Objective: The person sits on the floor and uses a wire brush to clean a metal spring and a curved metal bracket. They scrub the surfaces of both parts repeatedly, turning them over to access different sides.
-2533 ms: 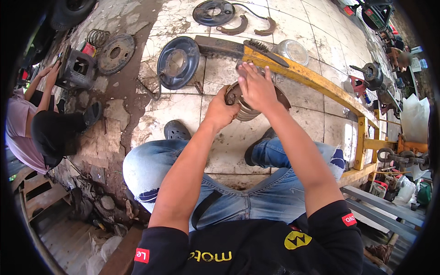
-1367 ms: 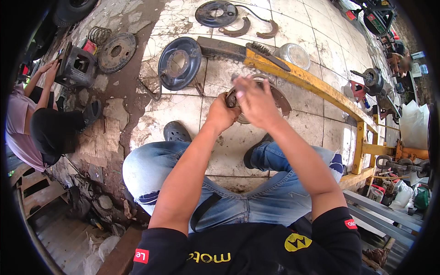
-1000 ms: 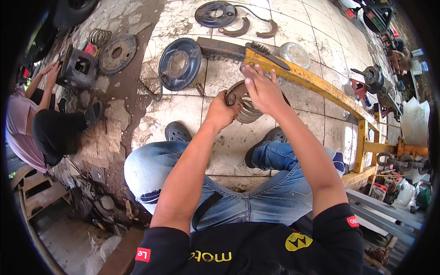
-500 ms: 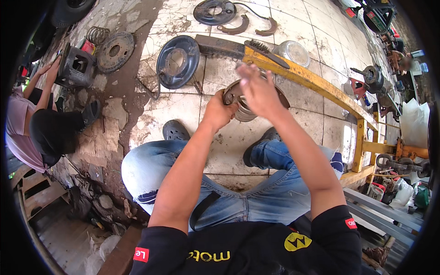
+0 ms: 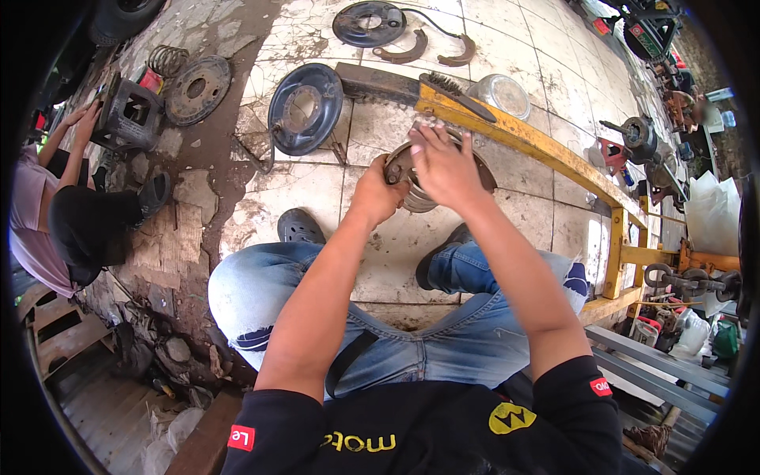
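A worn metal brake drum (image 5: 420,202) with a ribbed side sits between my knees, above the tiled floor. My left hand (image 5: 380,190) is closed round its left edge. My right hand (image 5: 447,162) lies across the drum's far upper part, fingers stretched out and fairly flat. A small brownish edge shows by its fingertips; whether that is a separate piece or part of the drum, I cannot tell. The palm hides much of the drum's inside. Just beyond stands a yellow metal frame (image 5: 546,154) with a wire brush (image 5: 455,93) lying on it.
A dark brake backing plate (image 5: 289,131) leans left of the drum, and another backing plate (image 5: 368,25) lies farther off near two curved brake shoes (image 5: 404,49). A clear round container (image 5: 507,95) stands behind the frame. At left, another person (image 5: 87,210) sits beside a grey plastic stool (image 5: 134,115).
My right hand has come down and slightly nearer, from raised over the drum's far edge to lying against it. My left hand keeps its hold.
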Motion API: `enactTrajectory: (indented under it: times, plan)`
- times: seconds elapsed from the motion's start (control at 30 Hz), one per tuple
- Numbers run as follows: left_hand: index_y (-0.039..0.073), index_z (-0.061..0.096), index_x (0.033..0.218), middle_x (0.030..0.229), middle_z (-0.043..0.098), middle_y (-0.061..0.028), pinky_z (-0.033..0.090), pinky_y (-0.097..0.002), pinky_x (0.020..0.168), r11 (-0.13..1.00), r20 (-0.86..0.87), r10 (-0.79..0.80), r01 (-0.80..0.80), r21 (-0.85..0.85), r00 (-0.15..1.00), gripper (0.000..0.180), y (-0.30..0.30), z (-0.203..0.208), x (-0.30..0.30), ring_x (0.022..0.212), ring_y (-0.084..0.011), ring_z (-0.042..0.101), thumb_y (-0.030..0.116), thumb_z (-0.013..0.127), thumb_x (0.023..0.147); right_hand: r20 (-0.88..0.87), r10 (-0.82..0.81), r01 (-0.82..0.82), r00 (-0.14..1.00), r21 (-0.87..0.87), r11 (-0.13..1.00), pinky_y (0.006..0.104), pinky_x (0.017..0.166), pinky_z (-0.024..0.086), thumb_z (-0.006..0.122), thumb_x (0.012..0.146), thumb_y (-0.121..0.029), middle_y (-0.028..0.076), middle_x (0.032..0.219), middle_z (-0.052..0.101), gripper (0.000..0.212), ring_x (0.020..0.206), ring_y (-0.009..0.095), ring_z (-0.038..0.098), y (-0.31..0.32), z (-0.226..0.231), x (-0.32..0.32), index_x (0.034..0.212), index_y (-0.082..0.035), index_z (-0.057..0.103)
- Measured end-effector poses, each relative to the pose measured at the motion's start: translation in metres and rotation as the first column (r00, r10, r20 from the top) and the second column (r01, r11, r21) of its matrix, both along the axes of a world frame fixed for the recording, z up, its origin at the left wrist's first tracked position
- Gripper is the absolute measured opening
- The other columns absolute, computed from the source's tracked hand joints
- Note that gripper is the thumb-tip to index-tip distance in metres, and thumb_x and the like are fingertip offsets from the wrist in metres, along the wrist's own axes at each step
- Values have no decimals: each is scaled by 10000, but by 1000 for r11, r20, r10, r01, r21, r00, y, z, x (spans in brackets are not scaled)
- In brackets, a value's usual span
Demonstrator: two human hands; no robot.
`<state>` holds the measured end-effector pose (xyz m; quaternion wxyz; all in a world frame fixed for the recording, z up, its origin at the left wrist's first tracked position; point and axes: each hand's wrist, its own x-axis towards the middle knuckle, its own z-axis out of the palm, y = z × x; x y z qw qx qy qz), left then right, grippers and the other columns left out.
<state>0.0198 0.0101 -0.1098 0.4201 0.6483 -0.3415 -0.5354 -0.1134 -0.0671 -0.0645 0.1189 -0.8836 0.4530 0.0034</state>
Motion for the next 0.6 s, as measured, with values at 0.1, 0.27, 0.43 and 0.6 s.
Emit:
enactTrajectory:
  times: [0.1, 0.27, 0.43, 0.6]
  plan:
    - [-69, 469, 1295, 871, 668, -155, 502, -335, 560, 999, -36, 2, 0, 38, 999, 553, 2, 5, 1, 628, -194, 633, 79, 697, 813, 40, -77, 80, 996, -76, 994, 632, 1161, 136, 166, 1026, -367, 99, 1520, 388, 545, 1434, 315, 302, -19, -11, 13, 1415, -135, 469]
    - [-33, 417, 1337, 838, 619, -105, 444, -284, 479, 1000, -40, 13, -12, 15, 999, 580, 2, -2, -8, 591, -146, 583, 66, 699, 839, -121, -238, 263, 964, 283, 922, 633, 1161, 147, 194, 1019, -354, 114, 1505, 412, 536, 1449, 337, 268, -68, -3, 12, 1425, -122, 457]
    - [-64, 465, 1317, 1003, 679, -221, 534, -372, 741, 999, 172, 47, -47, -4, 984, 612, 5, -22, -4, 829, -299, 690, 146, 708, 796, 99, -146, 157, 984, -115, 981, 627, 1159, 155, 223, 1019, -372, 126, 1509, 402, 527, 1429, 329, 313, -3, -11, -11, 1414, -119, 464]
    - [-43, 408, 1332, 835, 607, -99, 426, -286, 432, 999, 35, 3, -4, 36, 999, 551, 1, -6, -5, 567, -137, 574, 62, 648, 848, -37, -215, 215, 976, -18, 976, 641, 1149, 157, 233, 1014, -356, 136, 1477, 444, 532, 1414, 318, 346, -32, -16, -7, 1389, -80, 491]
